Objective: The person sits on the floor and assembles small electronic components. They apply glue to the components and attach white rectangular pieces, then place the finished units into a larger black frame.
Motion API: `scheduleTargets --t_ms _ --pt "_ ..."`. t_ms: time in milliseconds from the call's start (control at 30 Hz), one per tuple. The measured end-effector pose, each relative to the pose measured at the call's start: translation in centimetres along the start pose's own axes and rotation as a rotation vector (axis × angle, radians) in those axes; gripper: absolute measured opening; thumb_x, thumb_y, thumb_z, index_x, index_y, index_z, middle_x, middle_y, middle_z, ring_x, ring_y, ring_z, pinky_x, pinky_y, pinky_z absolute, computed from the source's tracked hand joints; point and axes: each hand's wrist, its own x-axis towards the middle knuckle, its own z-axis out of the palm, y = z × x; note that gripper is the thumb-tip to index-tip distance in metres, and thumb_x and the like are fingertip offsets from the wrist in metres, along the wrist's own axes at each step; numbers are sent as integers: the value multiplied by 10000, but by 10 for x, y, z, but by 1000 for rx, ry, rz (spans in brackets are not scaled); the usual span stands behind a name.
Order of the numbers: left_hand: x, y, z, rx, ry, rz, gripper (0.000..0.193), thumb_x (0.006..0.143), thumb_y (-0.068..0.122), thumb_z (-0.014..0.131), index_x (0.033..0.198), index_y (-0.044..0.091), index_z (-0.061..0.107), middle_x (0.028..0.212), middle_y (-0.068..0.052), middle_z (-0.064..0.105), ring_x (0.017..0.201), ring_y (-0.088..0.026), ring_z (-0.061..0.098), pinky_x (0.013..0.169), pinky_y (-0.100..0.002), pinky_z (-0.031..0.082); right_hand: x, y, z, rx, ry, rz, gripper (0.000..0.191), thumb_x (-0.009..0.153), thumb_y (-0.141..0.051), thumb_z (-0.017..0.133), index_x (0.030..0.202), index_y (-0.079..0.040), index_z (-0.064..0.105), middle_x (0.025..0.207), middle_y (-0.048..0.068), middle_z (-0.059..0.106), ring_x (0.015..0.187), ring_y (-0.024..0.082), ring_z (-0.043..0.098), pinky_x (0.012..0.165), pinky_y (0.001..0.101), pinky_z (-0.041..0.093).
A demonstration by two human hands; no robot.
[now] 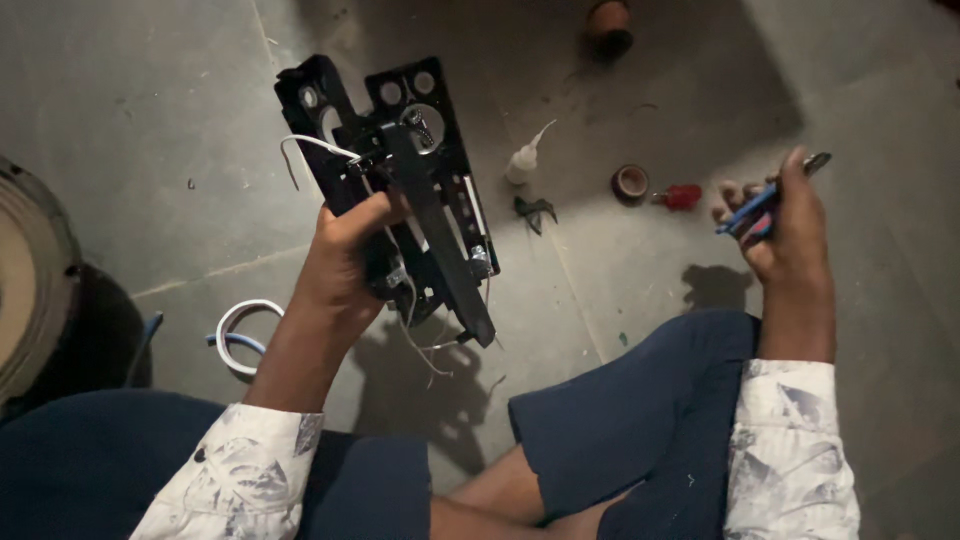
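Note:
My left hand (345,250) grips a black metal frame (440,190) with round holes, a spring and screws, holding it tilted above the floor. Thin white wires (310,145) trail from the frame, above my hand and below it. My right hand (785,225) is raised to the right, closed around blue-handled pliers (762,205) whose metal tip points up and right. The two hands are well apart.
On the grey floor lie a small white squeeze bottle (523,160), a roll of brown tape (631,184), a red-handled tool (682,197), a dark scrap (535,211) and a looped white cable (243,335). A round object (30,280) sits at far left. My crossed legs (640,420) fill the bottom.

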Motion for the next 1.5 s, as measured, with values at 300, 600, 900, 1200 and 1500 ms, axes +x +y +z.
scheduleTargets --t_ms 300,600,900,1200,1500 --pt "1 -1 0 17 -49 8 143 904 147 714 995 37 721 870 -44 693 726 -137 660 634 -301 555 16 22 16 -1386 -50 -399 564 913 -166 786 1396 -8 543 1263 245 594 1096 406 611 834 541 514" --pt "2 2 -1 -12 51 -2 213 854 163 723 1046 70 709 909 -24 703 806 -145 668 692 -323 562 24 19 38 -1643 -336 -462 640 780 -273 896 1310 -9 652 1261 241 676 1155 402 642 970 488 507" --pt "4 1 -10 -23 3 -7 213 848 160 734 1020 36 722 909 -54 720 814 -161 687 701 -347 584 1 45 62 -1346 -315 -450 473 966 -320 775 1208 41 588 1127 246 683 1035 362 656 891 469 517" --pt "2 7 -2 8 -14 23 205 849 165 719 986 14 735 844 -84 730 680 -159 709 600 -316 601 16 57 76 -811 -257 -150 409 1004 -289 708 1337 -66 619 1042 67 608 889 206 553 701 403 407" --pt "3 5 -7 72 -16 20 205 828 184 718 953 29 763 825 -81 732 657 -146 694 580 -298 572 12 62 83 -992 -250 -375 465 907 -250 811 1258 -14 617 1196 139 698 1106 255 675 910 403 545"
